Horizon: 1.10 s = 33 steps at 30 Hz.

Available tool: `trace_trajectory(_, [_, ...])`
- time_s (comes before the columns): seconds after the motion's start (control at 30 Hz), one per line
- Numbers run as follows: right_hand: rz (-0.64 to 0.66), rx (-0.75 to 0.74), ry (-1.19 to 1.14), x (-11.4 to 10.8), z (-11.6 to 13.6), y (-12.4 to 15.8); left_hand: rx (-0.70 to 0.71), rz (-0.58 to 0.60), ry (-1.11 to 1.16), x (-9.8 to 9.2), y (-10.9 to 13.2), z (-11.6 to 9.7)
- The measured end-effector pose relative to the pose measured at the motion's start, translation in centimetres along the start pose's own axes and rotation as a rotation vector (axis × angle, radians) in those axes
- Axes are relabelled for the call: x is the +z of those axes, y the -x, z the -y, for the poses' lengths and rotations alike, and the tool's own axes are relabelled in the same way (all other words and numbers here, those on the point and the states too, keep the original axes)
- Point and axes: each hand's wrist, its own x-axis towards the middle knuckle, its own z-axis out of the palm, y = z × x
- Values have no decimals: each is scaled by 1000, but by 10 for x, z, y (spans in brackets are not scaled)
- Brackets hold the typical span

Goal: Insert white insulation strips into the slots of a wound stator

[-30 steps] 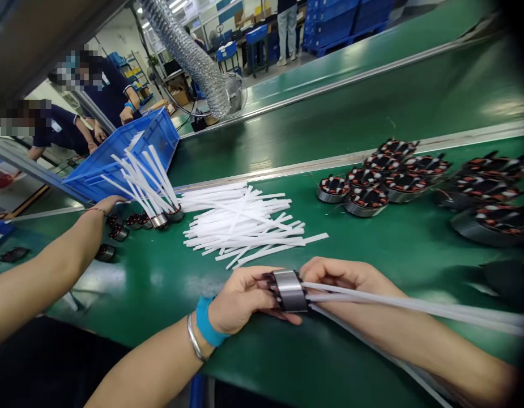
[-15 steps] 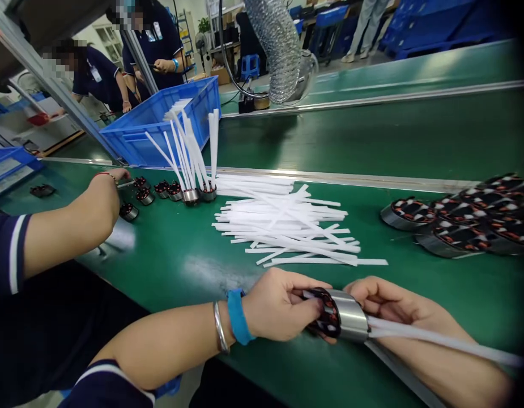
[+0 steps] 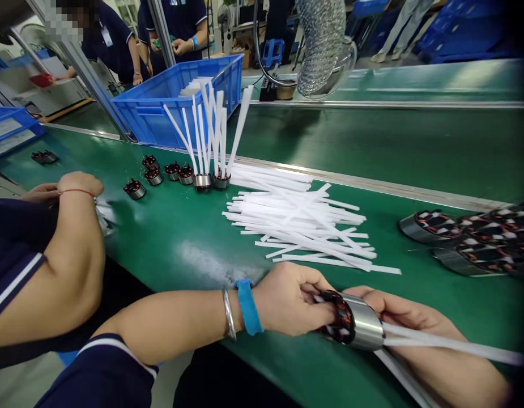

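Observation:
Low over the front of the green bench, a motor stator (image 3: pixel 366 322) with a bright steel ring and copper windings lies on its side between my hands. My left hand (image 3: pixel 293 300), with a blue band and silver bangle at the wrist, has its thumb and fingers closed on the winding end; the fingertips are partly hidden. From behind, my right hand (image 3: pixel 397 311) grips the steel ring, its fingers partly covered by it. White strips (image 3: pixel 448 343) stick out of the stator's right end across my right forearm. Beyond my hands lies a pile of loose white strips (image 3: pixel 299 218).
Two stators with upright strips (image 3: pixel 203 180) stand left of the pile, beside several small stators (image 3: pixel 153 175). More stators (image 3: pixel 469 255) cluster at right. A blue crate (image 3: pixel 151 122) sits behind. A co-worker's arm (image 3: pixel 79 226) is close on the left; a duct (image 3: pixel 321 45) hangs above.
The view has shifted, so the bench things sit differently in it. My hands keep hold of the stator. The co-worker's hand at left has drawn back from the small stators.

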Motion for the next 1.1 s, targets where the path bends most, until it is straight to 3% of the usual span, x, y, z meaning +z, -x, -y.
trace_trajectory(0.1, [123,23,-49,-8,-3,0,-135,80,96,-3,-1,-8])
trace_trajectory(0.23, [173,45,-39,-12,-3,0,-290,217,181,-10,-7,-11])
trace_trajectory(0.57, [213,89,-103,-9,7,6,-218,261,228,-11,-9,-2])
trace_trajectory(0.73, [203,15,-82,-8,5,9,-226,293,248,-10,-7,-1])
trace_trajectory(0.9, [329,-25,123,-24,15,12,-158,275,231,-7,-4,8])
trace_trajectory(0.97, [200,-209,366,-28,22,7,-166,358,202,-5,-1,11])
trace_trajectory(1.03, [-42,-537,697,-23,27,-5,-186,467,159,-5,1,14])
trace_trajectory(1.1, [-162,-829,1060,-8,32,-22,-200,509,119,-6,2,16])
